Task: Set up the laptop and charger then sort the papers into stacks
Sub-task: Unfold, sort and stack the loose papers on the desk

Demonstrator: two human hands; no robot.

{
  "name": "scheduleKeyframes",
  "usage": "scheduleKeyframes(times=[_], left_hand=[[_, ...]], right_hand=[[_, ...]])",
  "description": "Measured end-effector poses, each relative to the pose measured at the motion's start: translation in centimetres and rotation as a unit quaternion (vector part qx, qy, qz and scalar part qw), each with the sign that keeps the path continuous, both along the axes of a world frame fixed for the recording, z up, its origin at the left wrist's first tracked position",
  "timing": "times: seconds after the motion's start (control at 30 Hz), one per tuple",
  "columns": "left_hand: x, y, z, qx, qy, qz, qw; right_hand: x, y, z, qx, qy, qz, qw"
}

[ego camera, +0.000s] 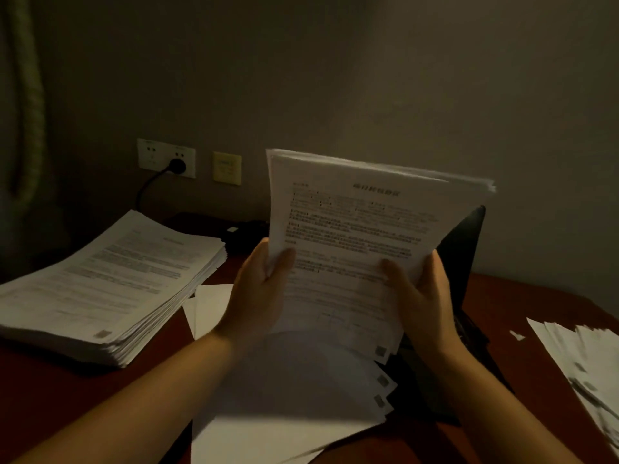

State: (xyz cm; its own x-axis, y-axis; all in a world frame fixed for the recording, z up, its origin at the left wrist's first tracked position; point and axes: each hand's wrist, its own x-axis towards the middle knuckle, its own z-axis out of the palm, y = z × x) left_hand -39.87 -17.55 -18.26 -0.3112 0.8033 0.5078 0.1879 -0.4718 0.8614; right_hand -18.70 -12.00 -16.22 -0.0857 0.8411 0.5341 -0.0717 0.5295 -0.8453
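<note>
Both my hands hold a thick bundle of printed papers [361,222] upright above the desk. My left hand [258,289] grips its left edge, thumb on the front page. My right hand [422,296] grips the lower right edge, thumb on the front. Behind the bundle the black laptop [465,249] stands open, mostly hidden. A tall paper stack [110,286] lies at the left. Loose sheets [294,396] lie fanned out under my forearms. Another spread of papers [589,363] sits at the right edge. A black charger plug [177,166] sits in the wall socket, its cable running down to the desk.
The reddish-brown desk [50,396] stands against a dim wall. A yellow wall switch panel [227,168] is beside the socket. A small paper scrap [517,335] lies on the desk at the right. A dark object [241,232] rests at the back of the desk.
</note>
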Motion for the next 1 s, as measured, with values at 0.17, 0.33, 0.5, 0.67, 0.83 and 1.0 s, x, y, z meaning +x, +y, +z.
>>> scheduleKeyframes(times=[0.17,0.33,0.5,0.67,0.83,1.0], left_hand=[[-0.9,0.7,0.0,-0.078,-0.068,0.016,0.994],[-3.1,0.2,1.1,-0.106,-0.075,0.057,0.99],[-8.3,-0.9,2.6,-0.172,-0.018,0.107,0.979],[-15.1,-2.6,3.5,-0.197,0.023,0.166,0.966],[-20.8,-3.9,3.3,-0.247,0.167,0.233,0.926],[-25.5,-5.0,2.8,-0.288,0.234,0.283,0.885]], right_hand=[[-0.2,0.8,-0.2,-0.043,-0.056,0.01,0.997],[-2.7,0.2,1.3,-0.095,-0.092,0.09,0.987],[-7.3,0.1,2.3,-0.183,-0.092,0.085,0.975],[-13.5,-0.4,1.8,-0.234,-0.083,0.14,0.959],[-19.4,-1.2,0.4,-0.261,-0.061,0.165,0.949],[-24.3,-2.2,-1.3,-0.202,-0.15,0.135,0.959]])
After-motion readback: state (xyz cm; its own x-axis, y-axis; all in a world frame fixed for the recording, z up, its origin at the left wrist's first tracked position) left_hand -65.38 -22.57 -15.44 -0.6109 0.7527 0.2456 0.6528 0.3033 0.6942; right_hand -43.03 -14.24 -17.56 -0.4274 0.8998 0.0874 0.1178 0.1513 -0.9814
